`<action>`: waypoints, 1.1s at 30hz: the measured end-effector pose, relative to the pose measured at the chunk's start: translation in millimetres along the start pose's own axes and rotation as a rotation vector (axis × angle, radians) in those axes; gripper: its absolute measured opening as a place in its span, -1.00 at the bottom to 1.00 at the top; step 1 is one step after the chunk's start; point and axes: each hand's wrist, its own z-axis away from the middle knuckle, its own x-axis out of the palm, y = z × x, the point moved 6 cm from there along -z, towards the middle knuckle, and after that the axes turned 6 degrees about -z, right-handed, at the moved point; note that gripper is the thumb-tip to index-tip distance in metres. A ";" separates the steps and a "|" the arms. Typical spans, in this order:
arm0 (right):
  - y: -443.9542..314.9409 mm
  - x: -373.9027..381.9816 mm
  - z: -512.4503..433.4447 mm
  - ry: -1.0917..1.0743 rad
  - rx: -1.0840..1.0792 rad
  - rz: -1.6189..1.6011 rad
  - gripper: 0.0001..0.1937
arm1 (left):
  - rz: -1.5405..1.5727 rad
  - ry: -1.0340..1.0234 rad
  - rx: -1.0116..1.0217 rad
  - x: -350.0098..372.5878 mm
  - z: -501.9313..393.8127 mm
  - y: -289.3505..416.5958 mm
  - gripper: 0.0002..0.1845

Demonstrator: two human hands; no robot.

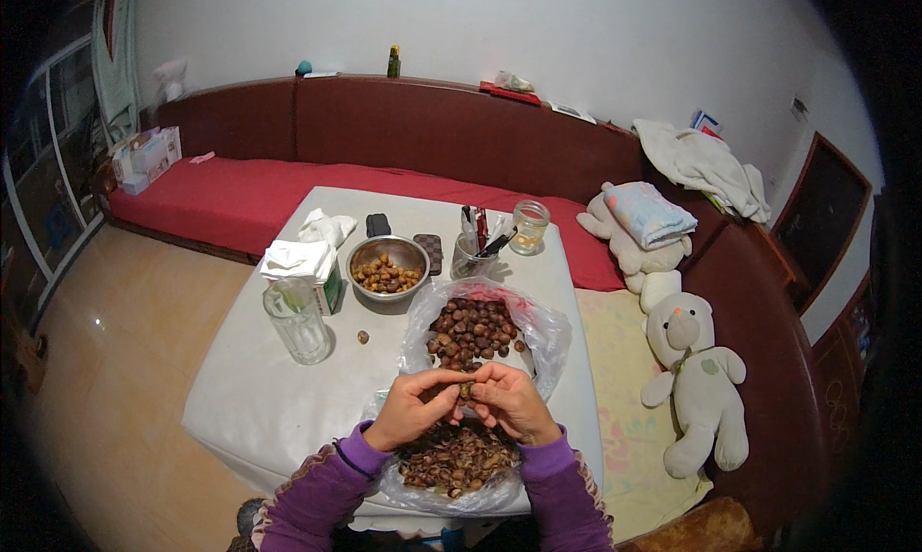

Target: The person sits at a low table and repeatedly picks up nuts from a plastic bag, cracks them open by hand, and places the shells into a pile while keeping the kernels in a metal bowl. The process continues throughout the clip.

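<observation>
Between the fingertips of my left hand (412, 408) and my right hand (517, 402) is a small nut (465, 391), probably a chestnut, with a yellowish patch facing up. Both hands grip it above the near side of the table. Just beyond them, a clear plastic bag (553, 339) lies wide, with many brown unpeeled nuts (475, 323) in it. Below my wrists a second plastic bag (403, 496) holds a heap of brown shell pieces (455, 457). Farther off, a steel bowl (352, 284) contains yellowish peeled nuts (389, 272).
One loose nut (363, 337) lies on the white-covered table (288, 415). Left of the bowl stand a drinking glass (297, 328) and a tissue box (328, 289). Behind the bags are a glass of pens (474, 256), a jar (530, 228) and a checkered case (428, 253). A red-covered sofa (238, 199) borders the table.
</observation>
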 end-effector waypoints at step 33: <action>3.7 0.6 2.7 -0.141 0.049 -0.195 -0.82 | -0.342 -0.024 0.303 4.2 -0.4 16.1 -0.63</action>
